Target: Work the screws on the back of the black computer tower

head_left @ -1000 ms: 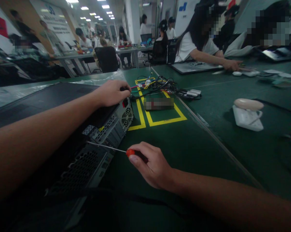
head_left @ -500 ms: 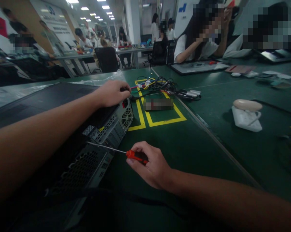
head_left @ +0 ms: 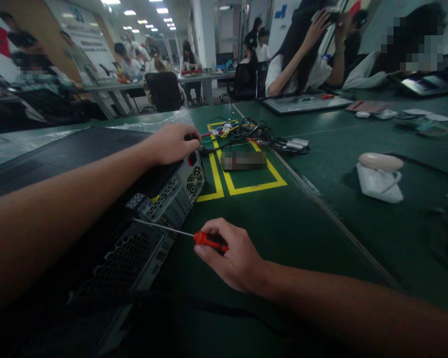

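Observation:
A dark computer case [head_left: 130, 136] lies on the green table at the left, its rear panel with a round fan grille facing right. My right hand [head_left: 233, 253] is wrapped round the red and black handle of a screwdriver [head_left: 208, 240]. Its long thin shaft points left, with the tip at the case's rear edge beside a small metal bracket [head_left: 139, 203]. My left hand [head_left: 175, 143] rests on the far rear corner of the case, fingers bent over the edge near a black cable. What its fingertips hold, if anything, is hidden.
Tangled cables [head_left: 252, 132] lie beyond the case, near yellow tape [head_left: 257, 189] and a blurred block [head_left: 244, 160]. A white holder with a beige oval object [head_left: 381, 161] stands at the right. Across the table [head_left: 306, 223], people sit by a flat panel [head_left: 306, 103].
Both my hands and the screwdriver are almost unmoved. The person across the table has raised their head and hands a little.

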Tool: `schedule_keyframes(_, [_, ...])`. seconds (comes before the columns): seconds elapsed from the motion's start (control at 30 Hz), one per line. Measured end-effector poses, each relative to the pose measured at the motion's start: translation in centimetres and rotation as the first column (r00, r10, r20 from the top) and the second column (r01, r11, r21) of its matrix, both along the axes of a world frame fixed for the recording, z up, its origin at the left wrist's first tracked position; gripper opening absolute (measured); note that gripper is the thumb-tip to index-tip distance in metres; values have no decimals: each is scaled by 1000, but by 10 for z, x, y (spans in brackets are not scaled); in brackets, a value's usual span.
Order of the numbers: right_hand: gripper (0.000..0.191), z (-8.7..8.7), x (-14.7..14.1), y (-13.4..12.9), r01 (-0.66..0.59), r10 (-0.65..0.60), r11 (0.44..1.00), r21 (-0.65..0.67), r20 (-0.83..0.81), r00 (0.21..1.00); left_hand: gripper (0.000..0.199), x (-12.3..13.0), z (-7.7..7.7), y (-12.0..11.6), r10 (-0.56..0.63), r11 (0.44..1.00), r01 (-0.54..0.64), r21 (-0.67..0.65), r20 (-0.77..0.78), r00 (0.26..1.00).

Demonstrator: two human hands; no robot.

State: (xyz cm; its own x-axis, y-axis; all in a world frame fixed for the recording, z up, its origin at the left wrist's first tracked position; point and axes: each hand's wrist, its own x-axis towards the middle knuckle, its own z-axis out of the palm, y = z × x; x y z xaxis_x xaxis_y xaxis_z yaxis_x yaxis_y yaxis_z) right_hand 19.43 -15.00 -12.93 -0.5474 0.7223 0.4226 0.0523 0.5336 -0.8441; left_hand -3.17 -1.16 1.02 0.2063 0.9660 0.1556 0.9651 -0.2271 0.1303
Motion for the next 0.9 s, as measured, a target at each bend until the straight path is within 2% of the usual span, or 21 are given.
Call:
schedule_keyframes(0.4, [16,-1,0,1,-11,15,997,71,-48,999,50,1,2,-1,-15,1000,15,-17,-7,1000])
schedule_keyframes(0.57, [22,1,0,0,-36,40,995,95,-42,998,50,0,1,-1,-7,1000,7,-13,4,1000])
schedule_keyframes(0.9, [17,-1,-2,-4,-22,20,998,-55,-42,999,52,0,1,1,-28,1000,28,-14,-28,999])
